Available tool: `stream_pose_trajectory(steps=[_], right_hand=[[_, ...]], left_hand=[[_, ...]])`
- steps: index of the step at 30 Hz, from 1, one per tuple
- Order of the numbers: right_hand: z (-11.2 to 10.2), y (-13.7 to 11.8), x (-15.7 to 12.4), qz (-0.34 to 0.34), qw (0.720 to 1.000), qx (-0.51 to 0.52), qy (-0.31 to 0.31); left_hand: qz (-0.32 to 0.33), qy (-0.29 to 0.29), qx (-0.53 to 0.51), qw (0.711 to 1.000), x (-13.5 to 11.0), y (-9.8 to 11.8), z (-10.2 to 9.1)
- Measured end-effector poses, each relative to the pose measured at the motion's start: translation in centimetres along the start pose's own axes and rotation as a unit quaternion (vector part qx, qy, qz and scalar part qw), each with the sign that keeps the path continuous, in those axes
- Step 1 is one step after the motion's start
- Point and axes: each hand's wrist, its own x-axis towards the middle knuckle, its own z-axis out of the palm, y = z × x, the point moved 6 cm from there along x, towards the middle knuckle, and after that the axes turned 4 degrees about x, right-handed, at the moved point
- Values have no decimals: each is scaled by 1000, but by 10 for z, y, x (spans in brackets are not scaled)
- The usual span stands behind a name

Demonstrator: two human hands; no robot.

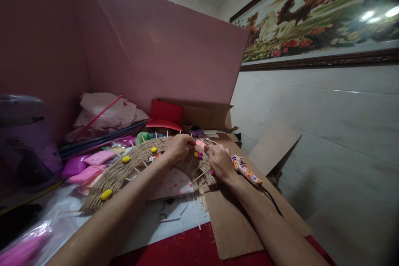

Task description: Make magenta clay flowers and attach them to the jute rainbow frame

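A curved arch of tan twine woven over thin wooden sticks [118, 174] lies before me, with yellow clay-like pieces [106, 194] on it and small magenta pieces [200, 155] at its right part. My left hand [180, 148] is over the top of the arch, its fingers pinched together; whatever is between them is too small to make out. On the arch's right side rests my right hand [220, 162], fingers curled in at the edge, their grip partly hidden. Just right of that hand lies a flower-patterned, handle-like object [246, 170] with a black cord.
Packets of pink clay-like material [85, 174] lie at the left, near a purple container [26, 141]. Brown cardboard [233, 224] sits under the right arm, with loose sticks [197, 214] beside it. A red box [166, 112] stands behind, against a pink panel [162, 45].
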Motion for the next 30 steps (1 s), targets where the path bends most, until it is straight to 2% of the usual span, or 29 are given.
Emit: stream_pose_trajectory(steps=[10, 25, 30], right_hand=[[1, 0, 1, 5, 1000, 9, -6], [0, -1, 0, 9, 1000, 3, -8], [0, -1, 0, 2, 1000, 8, -7]], left_hand=[[29, -16, -35, 999, 3, -3, 7], [19, -40, 19, 999, 1, -1, 9], [13, -23, 32, 999, -1, -1, 8]])
